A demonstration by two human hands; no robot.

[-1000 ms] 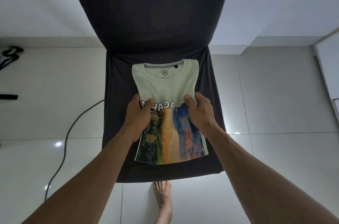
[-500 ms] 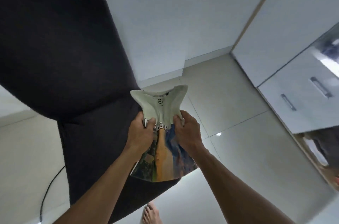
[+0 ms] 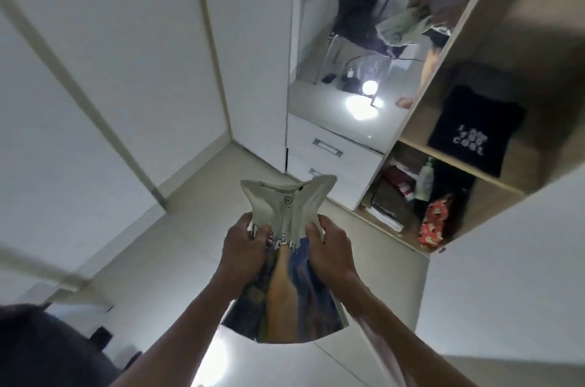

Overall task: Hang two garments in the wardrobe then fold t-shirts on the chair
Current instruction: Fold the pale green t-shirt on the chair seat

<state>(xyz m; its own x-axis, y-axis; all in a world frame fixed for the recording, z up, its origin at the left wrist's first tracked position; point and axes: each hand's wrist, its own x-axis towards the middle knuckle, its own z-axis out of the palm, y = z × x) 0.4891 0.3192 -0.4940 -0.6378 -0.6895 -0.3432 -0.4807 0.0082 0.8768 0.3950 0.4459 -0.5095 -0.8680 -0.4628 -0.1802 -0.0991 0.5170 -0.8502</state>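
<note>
A folded pale green t-shirt [image 3: 286,263] with a colourful print and black lettering hangs in the air in front of me, above the tiled floor. My left hand [image 3: 243,249] grips its left side and my right hand [image 3: 329,249] grips its right side, thumbs on top. The collar end points away from me. The dark chair [image 3: 47,352] shows only as a blurred edge at the bottom left. An open wardrobe compartment [image 3: 519,57] stands to the right, with a folded black t-shirt [image 3: 474,130] with white lettering lying on its shelf.
White wardrobe doors [image 3: 136,47] fill the left and centre. A mirror panel [image 3: 357,38] reflects the room above two white drawers [image 3: 332,161]. The lower shelf [image 3: 408,199] holds bags, a bottle and a red patterned pouch. Pale tiled floor [image 3: 177,247] lies below.
Both hands lifted the folded t-shirt off the chair seat and carried it to the right. The view swung from the chair toward the open wardrobe.
</note>
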